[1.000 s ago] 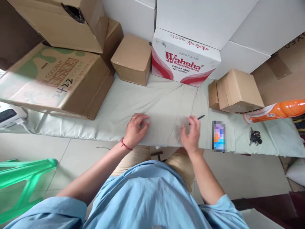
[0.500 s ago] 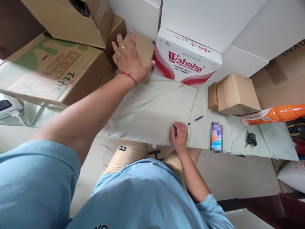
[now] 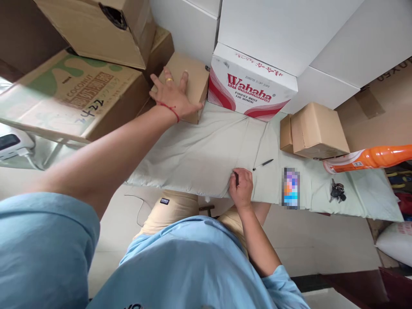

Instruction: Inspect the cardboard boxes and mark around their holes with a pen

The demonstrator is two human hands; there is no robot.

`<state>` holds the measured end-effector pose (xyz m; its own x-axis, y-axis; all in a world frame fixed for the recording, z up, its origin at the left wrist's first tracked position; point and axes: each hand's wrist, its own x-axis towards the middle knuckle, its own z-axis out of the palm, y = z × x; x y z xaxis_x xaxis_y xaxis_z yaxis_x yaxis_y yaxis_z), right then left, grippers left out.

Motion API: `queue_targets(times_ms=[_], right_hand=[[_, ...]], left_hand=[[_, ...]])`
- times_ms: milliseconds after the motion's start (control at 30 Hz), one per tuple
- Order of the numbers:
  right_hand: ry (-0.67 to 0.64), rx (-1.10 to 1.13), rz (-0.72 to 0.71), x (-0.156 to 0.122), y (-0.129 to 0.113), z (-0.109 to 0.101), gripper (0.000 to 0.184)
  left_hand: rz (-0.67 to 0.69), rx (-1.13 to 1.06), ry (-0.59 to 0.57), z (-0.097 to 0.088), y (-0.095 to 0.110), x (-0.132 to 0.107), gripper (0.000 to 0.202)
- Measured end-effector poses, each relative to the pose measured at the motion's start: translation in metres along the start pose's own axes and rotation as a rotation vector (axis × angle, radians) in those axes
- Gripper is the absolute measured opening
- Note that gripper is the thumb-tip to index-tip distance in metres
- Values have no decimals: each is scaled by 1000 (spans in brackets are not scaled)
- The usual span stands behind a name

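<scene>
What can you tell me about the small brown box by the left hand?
The small brown box looks like plain cardboard, with no print on the parts that show. Its flat top appears closed. It sits upright toward the back of the pale cloth, slightly angled, with the Wahaha carton close on its right and bigger brown boxes to its left. The left hand is spread over its front, hiding much of it; the fingers seem to touch it.
</scene>
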<state>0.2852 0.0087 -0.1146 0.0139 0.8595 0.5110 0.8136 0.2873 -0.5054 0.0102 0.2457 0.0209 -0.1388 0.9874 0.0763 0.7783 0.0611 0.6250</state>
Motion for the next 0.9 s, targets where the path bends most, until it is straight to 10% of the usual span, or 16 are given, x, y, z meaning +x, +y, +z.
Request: queue_targets(times_ms=[267,367,633,733,900], right_hand=[[-7,23,12,-1,-2,0,23],[-12,31,16,-1,-1,-2,23],[106,164,215,-9,10,-3,49],[139,286,315,-10,14,-3,64],[27,267,313,-4,15,-9,22]], left_hand=[[50,203,52,-14,-16,-165,93],[326,36,72,-16,-46,-210,98],[735,-170,-154,-22,-85,-227,102],[718,-172,-85,-11,-79,-227,105],[371,-402,5,10,-76,-240,121]])
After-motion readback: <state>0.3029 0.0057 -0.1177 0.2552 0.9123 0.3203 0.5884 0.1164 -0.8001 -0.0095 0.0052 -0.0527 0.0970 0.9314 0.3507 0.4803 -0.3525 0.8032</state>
